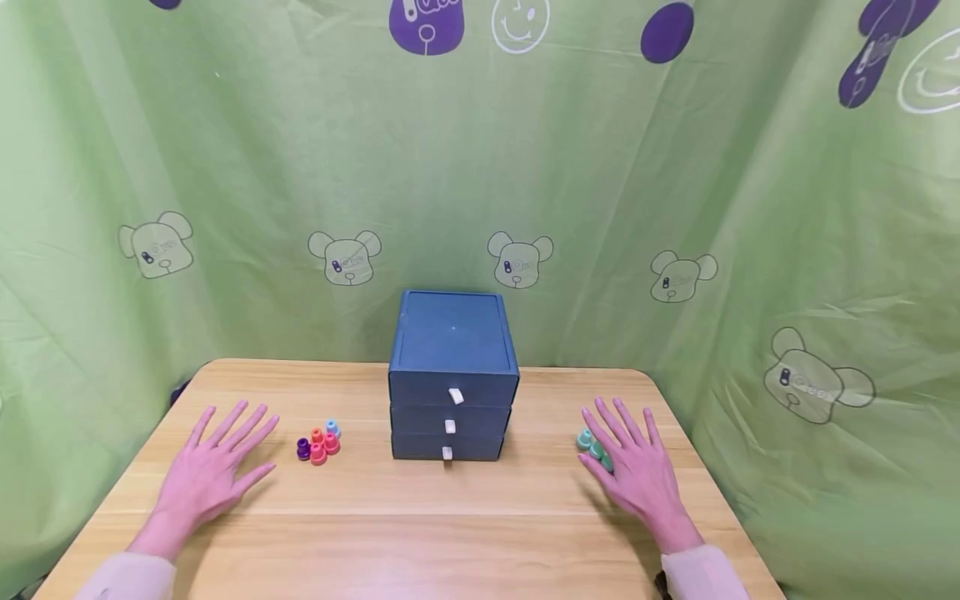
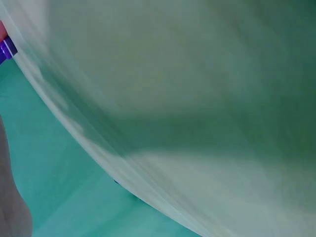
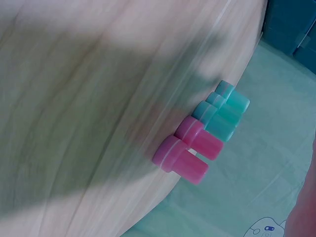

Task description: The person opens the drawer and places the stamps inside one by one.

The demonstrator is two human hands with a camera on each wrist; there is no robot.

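Left hand [image 1: 206, 479] is spread, fingers well apart, nothing held; right hand [image 1: 633, 467] likewise. Contact with the wooden table [image 1: 337, 550] can't be confirmed for either.

Just inboard of the left hand, a tight cluster is seen: purple peg [image 1: 303, 449], orange peg [image 1: 317, 435], pale blue peg [image 1: 333, 428], red pegs [image 1: 318, 453]. By the right hand, teal pegs [image 1: 585, 439] are partly covered in the head view; pink pegs [image 3: 190, 165] are shown beside them in the right wrist view. Blue drawer unit [image 1: 453, 333] is set between, drawers closed, white pulls [image 1: 450, 427] facing the near edge.

Handling, judged by look — pegs probably light, stiff plastic, a bit slippery, not fragile. Best pinched round the narrow stem above the wider base — neighbours could easily be knocked. Drawer unit: likely rigid; drawers best taken by the pulls.
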